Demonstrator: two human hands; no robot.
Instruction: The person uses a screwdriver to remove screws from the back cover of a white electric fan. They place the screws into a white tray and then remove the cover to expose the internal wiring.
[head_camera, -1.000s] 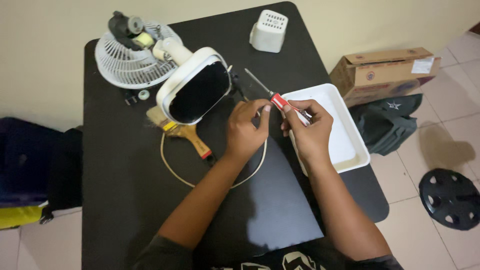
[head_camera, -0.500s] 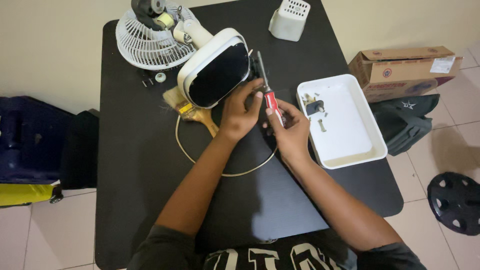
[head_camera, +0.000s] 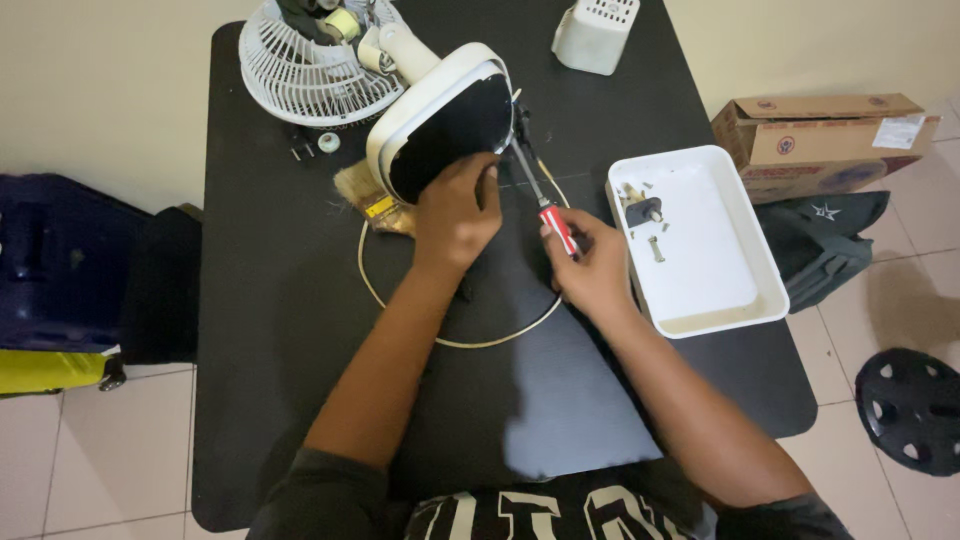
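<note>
My right hand (head_camera: 590, 268) grips a red-handled screwdriver (head_camera: 556, 224), whose shaft points up and left to the right edge of a white fan base with a black underside (head_camera: 445, 120). My left hand (head_camera: 457, 215) rests on the lower edge of that base and holds it tilted on the black table (head_camera: 280, 330). The base is joined to a white fan grille (head_camera: 310, 70) with its motor at the far left. A cream cord (head_camera: 470, 335) loops under both wrists.
A white tray (head_camera: 740, 290) at the right holds a black knob and small screws. A white vented cover (head_camera: 595, 35) stands at the far edge. A paintbrush (head_camera: 375, 205) lies under the base. A cardboard box (head_camera: 820, 135), a dark bag and a black disc are on the floor.
My right hand swung the screwdriver from in front of me toward the fan base. My left hand let go of the tool and moved onto the base's lower edge.
</note>
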